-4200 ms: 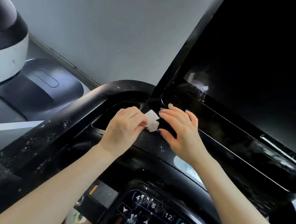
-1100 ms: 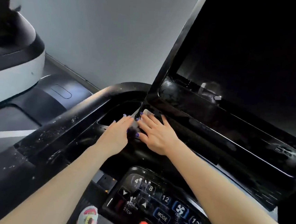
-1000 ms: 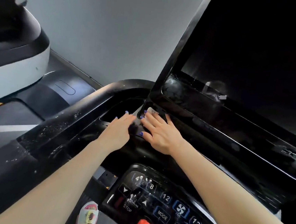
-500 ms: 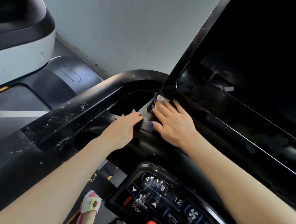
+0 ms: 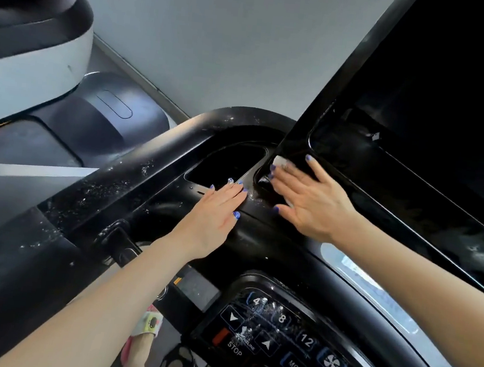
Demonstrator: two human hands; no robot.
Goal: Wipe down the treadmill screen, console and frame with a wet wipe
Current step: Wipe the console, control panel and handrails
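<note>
Two hands lie flat on the console (image 5: pixel 259 232). The right hand (image 5: pixel 307 201) has its fingers straight, pressing the wipe (image 5: pixel 280 161) into the corner where the screen (image 5: pixel 451 85) meets the console; only a white edge shows past the fingertips. The left hand (image 5: pixel 217 210) rests open beside it, holding nothing. Thin, limp and wet, the wipe will likely bunch and slide, so flat-finger pressure suits it; pinch an edge to lift it.

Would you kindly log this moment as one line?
right hand: presses wipe at screen corner | left hand: flat on console
</note>
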